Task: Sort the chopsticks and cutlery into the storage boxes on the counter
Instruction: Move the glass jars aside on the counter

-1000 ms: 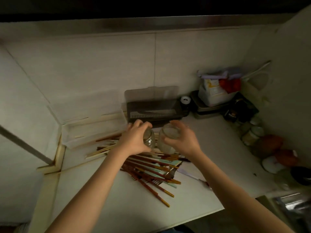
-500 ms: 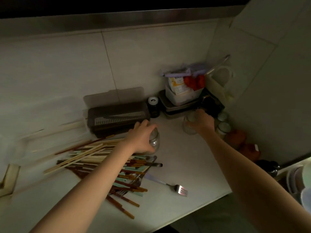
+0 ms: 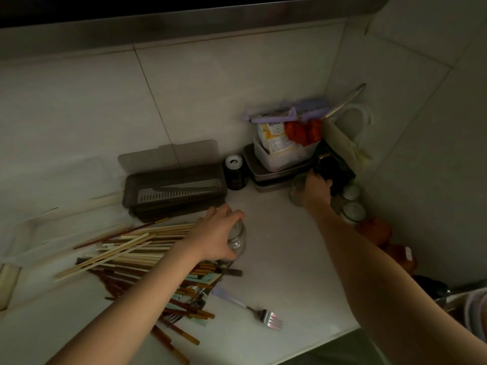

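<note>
You are facing a dim kitchen corner where a pale counter [image 3: 284,259] meets tiled walls. Your left hand [image 3: 214,237] curls over the top of a small clear glass jar [image 3: 238,239] and grips it, with the jar standing on the counter under your palm. Your right hand [image 3: 316,187] reaches farther out toward the corner, its fingers wrapped around a second glass jar [image 3: 296,192] that sits just in front of a stack of metal trays [image 3: 266,177].

Just behind your left hand lies the dark storage box [image 3: 175,189], with its smoky lid [image 3: 168,156] tipped up against the wall. Beside it on the far left is a clear storage box [image 3: 52,225], hard to make out in the gloom. Below your left wrist and forearm spreads the heap of chopsticks [image 3: 137,256], pale ones on top and brown ones underneath, with some cutlery mixed into the near end. A fork [image 3: 253,310] lies alone on the counter between your two forearms, tines pointing toward your right arm.

Left of your right hand stands a small dark bottle [image 3: 234,172]. On the trays rests a white tub [image 3: 284,151] holding packets. Just right of that hand stand lidded jars [image 3: 353,210].
</note>
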A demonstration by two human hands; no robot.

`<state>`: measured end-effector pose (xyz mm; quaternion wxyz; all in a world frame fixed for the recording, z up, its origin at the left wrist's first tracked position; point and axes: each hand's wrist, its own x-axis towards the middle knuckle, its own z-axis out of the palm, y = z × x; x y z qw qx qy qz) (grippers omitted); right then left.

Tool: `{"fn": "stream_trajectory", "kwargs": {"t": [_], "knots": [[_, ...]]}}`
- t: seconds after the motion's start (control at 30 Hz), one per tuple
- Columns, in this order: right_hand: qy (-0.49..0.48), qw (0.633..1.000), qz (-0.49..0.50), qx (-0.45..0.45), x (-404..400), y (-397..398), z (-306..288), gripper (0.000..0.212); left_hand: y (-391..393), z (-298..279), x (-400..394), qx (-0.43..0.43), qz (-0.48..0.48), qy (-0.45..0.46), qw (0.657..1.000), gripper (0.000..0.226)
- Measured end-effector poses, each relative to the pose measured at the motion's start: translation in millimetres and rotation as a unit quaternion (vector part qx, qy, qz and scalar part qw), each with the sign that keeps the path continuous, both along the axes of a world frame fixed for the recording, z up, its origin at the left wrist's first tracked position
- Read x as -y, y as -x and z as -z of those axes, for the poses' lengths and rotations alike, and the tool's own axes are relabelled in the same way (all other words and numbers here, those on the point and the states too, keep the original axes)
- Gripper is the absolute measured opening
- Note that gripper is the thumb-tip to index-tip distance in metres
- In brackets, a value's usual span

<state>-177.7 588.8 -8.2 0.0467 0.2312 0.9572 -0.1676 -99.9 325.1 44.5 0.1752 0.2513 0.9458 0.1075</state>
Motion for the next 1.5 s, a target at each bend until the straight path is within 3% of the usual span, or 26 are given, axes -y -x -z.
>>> {"fn": "stream_trajectory", "kwargs": {"t": [0.13,0.27,0.3,0.37,0.4,0.47,0.53,0.6,0.7,0.83,0.93,1.07,1.23,1.5], "knots": [[-0.023,0.999,0.009,-0.036,1.3,-2.4,7.0,0.052,3.9,1.4,-9.6,0.0,0.001,-0.011,1.0,0.076],[-0.031,0.99,0.027,-0.132,23.4,-34.3,7.6,0.059,11.2,3.9,-24.5,0.001,-0.012,-0.028,1.0,0.08],[0.03,0.983,0.0,-0.179,30.1,-45.6,8.9,0.066,13.0,4.0,-28.9,0.005,-0.019,-0.036,0.999,0.081],[0.251,0.943,-0.083,-0.203,41.3,-69.7,4.9,0.078,16.7,3.0,-37.8,0.013,-0.033,-0.06,0.998,0.081],[0.346,0.915,-0.124,-0.165,44.5,-82.7,0.8,0.082,18.8,3.0,-42.4,0.016,-0.037,-0.074,0.996,0.081],[0.399,0.892,-0.194,-0.09,46.5,-102.7,-0.7,0.089,22.8,3.4,-53.6,0.012,-0.038,-0.09,0.995,0.083],[0.376,0.898,-0.219,-0.069,48.0,-110.6,5.0,0.1,25.4,5.7,-67.3,0.001,-0.031,-0.09,0.995,0.085],[0.345,0.914,-0.183,-0.115,50.1,-112.3,11.1,0.106,26.8,9.6,-83.4,-0.005,-0.022,-0.09,0.996,0.085],[0.278,0.935,-0.099,-0.194,47.3,-112.6,17.2,0.093,25.6,13.9,-104.7,-0.005,0.013,-0.1,0.995,0.081],[0.256,0.938,0.027,-0.23,26.0,-114.6,26.8,0.083,29.9,17.2,-116.2,0.039,0.038,-0.129,0.99,0.081],[0.188,0.95,0.121,-0.216,3.8,-104.7,39.7,0.088,34.0,27.8,-117.5,0.031,0.106,-0.081,0.991,0.074],[0.202,0.94,0.165,-0.218,-10.7,-88.1,49.6,0.092,36.8,43.5,-127.7,0.015,0.183,-0.005,0.983,0.077],[0.218,0.914,0.222,-0.261,-2.4,-80.7,51.9,0.082,38.4,49.9,-141.2,0.025,0.187,0.007,0.982,0.074],[0.18,0.916,0.273,-0.233,11.1,-75.7,48.8,0.077,31.1,53.6,-157.8,0.02,0.185,0.015,0.982,0.078]]}}
